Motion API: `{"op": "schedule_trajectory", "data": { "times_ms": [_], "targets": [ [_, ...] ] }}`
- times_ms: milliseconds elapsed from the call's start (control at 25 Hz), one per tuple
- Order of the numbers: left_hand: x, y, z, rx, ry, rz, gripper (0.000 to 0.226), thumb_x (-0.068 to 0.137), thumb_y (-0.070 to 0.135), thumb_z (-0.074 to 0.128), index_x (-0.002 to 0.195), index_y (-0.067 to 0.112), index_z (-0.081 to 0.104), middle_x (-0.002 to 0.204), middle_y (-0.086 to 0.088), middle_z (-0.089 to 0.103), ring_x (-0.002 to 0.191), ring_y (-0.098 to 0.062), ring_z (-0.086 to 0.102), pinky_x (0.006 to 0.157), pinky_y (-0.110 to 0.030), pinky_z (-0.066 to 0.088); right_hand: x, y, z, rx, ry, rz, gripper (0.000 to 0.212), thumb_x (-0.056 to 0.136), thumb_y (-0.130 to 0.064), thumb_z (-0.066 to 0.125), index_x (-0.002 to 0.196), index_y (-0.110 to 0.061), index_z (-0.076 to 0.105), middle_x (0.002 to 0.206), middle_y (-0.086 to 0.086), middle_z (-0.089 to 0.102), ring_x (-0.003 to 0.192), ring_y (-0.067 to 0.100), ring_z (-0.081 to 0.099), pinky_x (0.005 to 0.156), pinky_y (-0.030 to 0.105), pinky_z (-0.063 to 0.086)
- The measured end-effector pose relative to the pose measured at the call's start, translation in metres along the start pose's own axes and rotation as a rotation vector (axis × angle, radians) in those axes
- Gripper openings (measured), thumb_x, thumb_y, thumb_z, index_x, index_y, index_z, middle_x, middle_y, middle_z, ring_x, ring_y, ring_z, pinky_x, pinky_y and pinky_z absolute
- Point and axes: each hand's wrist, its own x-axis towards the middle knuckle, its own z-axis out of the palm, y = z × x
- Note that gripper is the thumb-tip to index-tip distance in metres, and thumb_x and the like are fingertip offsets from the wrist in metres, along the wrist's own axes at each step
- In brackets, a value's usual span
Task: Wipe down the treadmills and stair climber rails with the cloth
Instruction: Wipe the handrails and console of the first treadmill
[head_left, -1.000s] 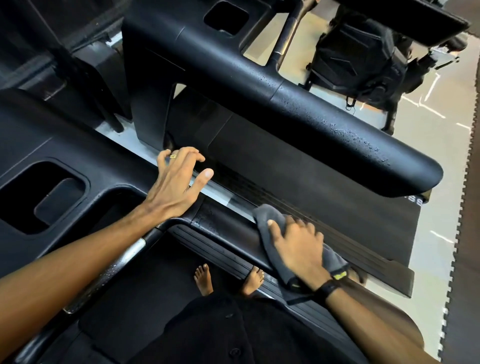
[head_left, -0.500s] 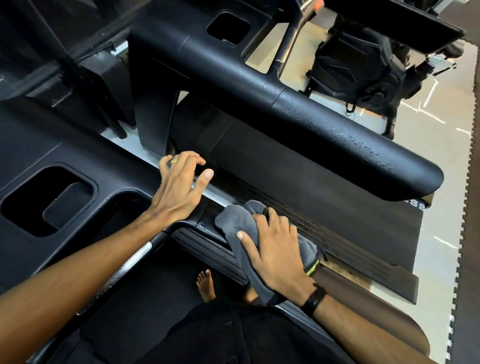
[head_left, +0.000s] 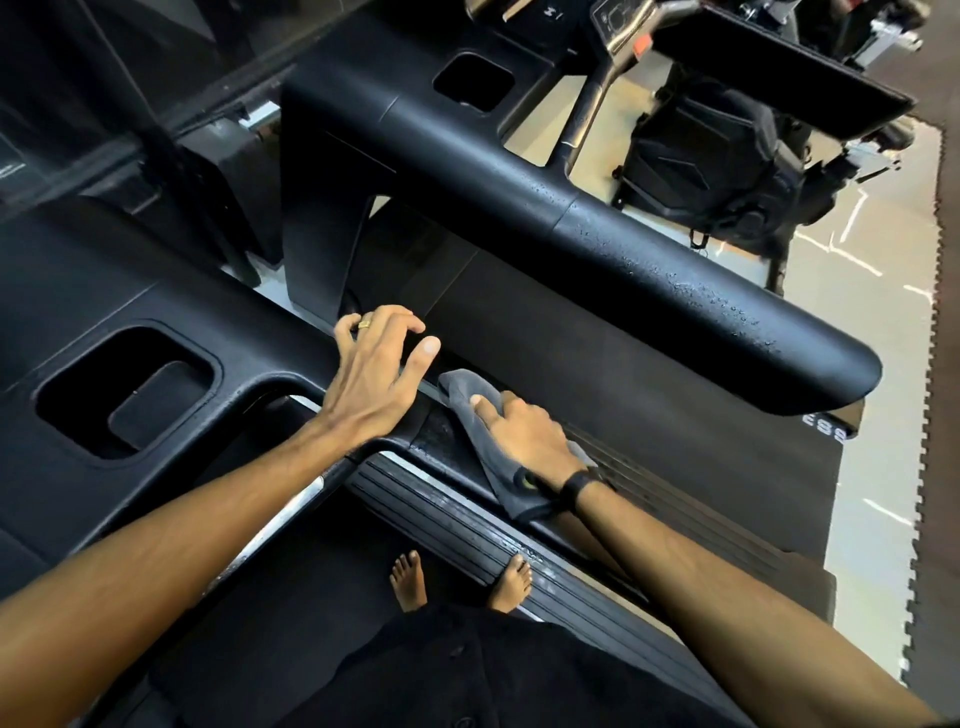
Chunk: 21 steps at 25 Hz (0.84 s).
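A grey cloth (head_left: 470, 402) lies draped over the black handrail (head_left: 441, 441) of the treadmill I stand on. My right hand (head_left: 524, 434) grips the cloth around the rail, fingers curled over it. My left hand (head_left: 376, 376) rests on the rail's upper end beside the console, fingers spread and slightly bent, holding nothing. The two hands are almost touching. The neighbouring treadmill's wide black handrail (head_left: 675, 291) runs across the upper right with water droplets on it.
A console with a recessed cup holder (head_left: 124, 389) sits at the left. The ribbed side step (head_left: 467, 525) and my bare feet (head_left: 410, 579) are below. Another exercise machine (head_left: 727, 171) stands beyond, and interlocking floor mats (head_left: 940, 364) edge the right side.
My right hand has slid the cloth up the handrail toward my left hand, from the lower part of the rail to just beside it. My left hand has stayed in place.
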Motion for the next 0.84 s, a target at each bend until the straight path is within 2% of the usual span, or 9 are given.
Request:
{"op": "schedule_trajectory", "data": {
  "times_ms": [160,240,320,400,480,560,640,720,840],
  "targets": [
    [0.002,0.001,0.000,-0.024,0.003,-0.020,0.050,0.100,0.049,0.027,0.113,0.012,0.059,0.121,-0.002,0.057,0.113,-0.016,0.051,0.112,-0.042,0.018,-0.058,0.005,0.012,-0.302,0.351,-0.075,0.064,0.098,-0.061,0.016,0.126,-0.016,0.052,0.124,0.011,0.058,0.111,0.033,0.051,0.095,0.048,0.037],
    [0.005,0.001,0.000,-0.037,0.002,-0.010,0.050,0.100,0.048,0.027,0.112,0.012,0.059,0.121,-0.002,0.057,0.114,-0.017,0.052,0.111,-0.043,0.019,-0.069,-0.021,0.020,-0.391,0.404,-0.066,0.066,0.095,-0.060,0.010,0.122,-0.016,0.052,0.123,0.009,0.054,0.110,0.032,0.049,0.094,0.048,0.036],
    [0.006,0.000,0.000,-0.053,0.022,0.003,0.049,0.100,0.046,0.028,0.112,0.011,0.060,0.122,-0.003,0.058,0.116,-0.017,0.053,0.109,-0.044,0.022,-0.057,-0.054,0.031,-0.402,0.414,-0.091,0.061,0.095,-0.057,0.015,0.120,-0.016,0.052,0.122,0.011,0.053,0.110,0.034,0.049,0.094,0.051,0.035],
    [0.005,0.000,-0.001,-0.077,0.062,-0.009,0.047,0.100,0.044,0.029,0.111,0.010,0.060,0.122,-0.003,0.058,0.118,-0.016,0.052,0.108,-0.041,0.021,-0.024,-0.077,0.032,-0.290,0.330,-0.102,0.053,0.099,-0.053,0.025,0.122,-0.015,0.051,0.124,0.014,0.056,0.114,0.037,0.049,0.095,0.053,0.034],
    [0.004,0.001,-0.003,-0.091,0.085,-0.023,0.046,0.100,0.042,0.030,0.110,0.010,0.061,0.121,-0.003,0.058,0.118,-0.015,0.052,0.108,-0.038,0.020,0.019,-0.079,0.018,-0.077,0.100,-0.084,0.052,0.101,-0.054,0.030,0.127,-0.015,0.051,0.131,0.015,0.057,0.122,0.038,0.049,0.097,0.052,0.034],
    [0.003,0.002,-0.004,-0.098,0.088,-0.024,0.046,0.100,0.042,0.029,0.108,0.010,0.061,0.119,-0.002,0.058,0.116,-0.013,0.052,0.107,-0.038,0.021,0.049,-0.065,0.004,0.099,-0.138,-0.030,0.063,0.099,-0.062,0.031,0.140,-0.019,0.050,0.142,0.013,0.054,0.127,0.034,0.050,0.102,0.046,0.038],
    [0.002,0.002,-0.005,-0.119,0.097,-0.032,0.046,0.100,0.042,0.028,0.106,0.011,0.062,0.117,-0.002,0.058,0.114,-0.012,0.051,0.107,-0.039,0.022,0.054,-0.041,-0.004,0.079,-0.280,-0.007,0.073,0.096,-0.070,0.031,0.146,-0.021,0.048,0.146,0.012,0.050,0.131,0.031,0.050,0.109,0.043,0.037],
    [0.001,0.002,-0.005,-0.134,0.104,-0.043,0.045,0.100,0.041,0.029,0.104,0.012,0.062,0.116,-0.001,0.058,0.112,-0.012,0.051,0.108,-0.043,0.023,0.045,-0.009,-0.006,0.000,-0.310,-0.018,0.069,0.097,-0.070,0.031,0.145,-0.023,0.050,0.145,0.013,0.051,0.129,0.031,0.051,0.111,0.043,0.037],
    [0.003,0.000,-0.005,-0.161,0.086,-0.053,0.044,0.101,0.040,0.028,0.103,0.012,0.062,0.114,0.000,0.058,0.109,-0.011,0.052,0.108,-0.045,0.024,0.017,0.027,-0.009,0.148,-0.139,0.129,0.068,0.096,-0.070,0.034,0.136,-0.021,0.057,0.137,0.009,0.058,0.122,0.030,0.056,0.103,0.041,0.042]
  ]
}}
